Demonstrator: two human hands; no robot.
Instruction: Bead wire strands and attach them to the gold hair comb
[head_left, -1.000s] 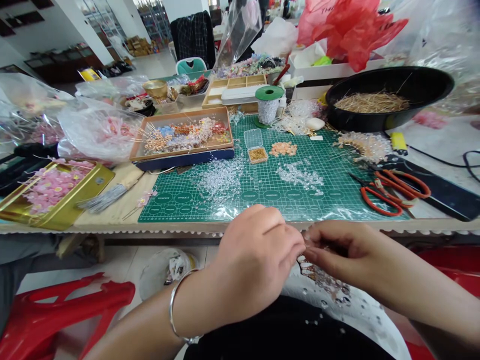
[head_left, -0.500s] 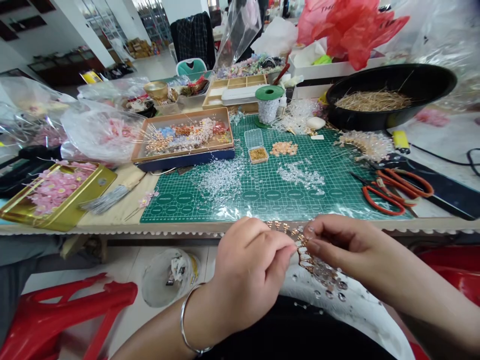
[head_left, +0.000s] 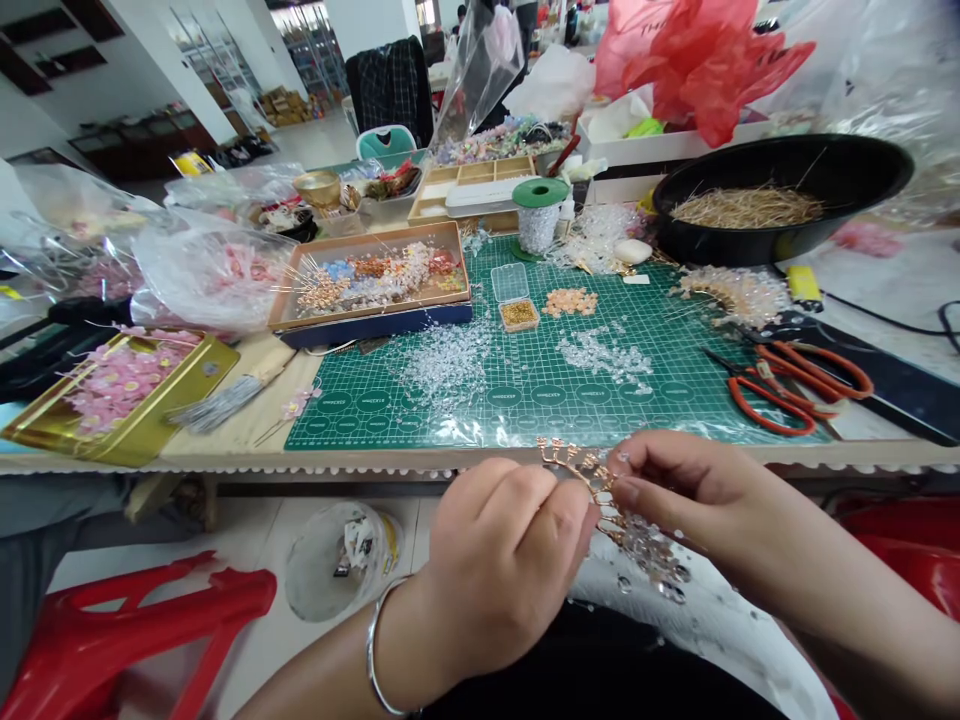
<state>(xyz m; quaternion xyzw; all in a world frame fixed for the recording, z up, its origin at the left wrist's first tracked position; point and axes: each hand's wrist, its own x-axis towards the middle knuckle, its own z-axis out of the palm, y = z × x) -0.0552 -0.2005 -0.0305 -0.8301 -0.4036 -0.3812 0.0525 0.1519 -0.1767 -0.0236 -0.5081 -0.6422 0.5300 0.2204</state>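
Pinched a beaded gold-wire sprig [head_left: 611,524] between nearly closed left hand [head_left: 510,560] and right hand [head_left: 690,490], presumably for steadiness.

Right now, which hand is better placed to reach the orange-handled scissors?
Probably your right hand: it is nearer the scissors, while your left hand grips the gold branch.

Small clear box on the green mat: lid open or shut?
Open: the small clear box has its lid folded back behind it, leaving the gold bits inside uncovered.
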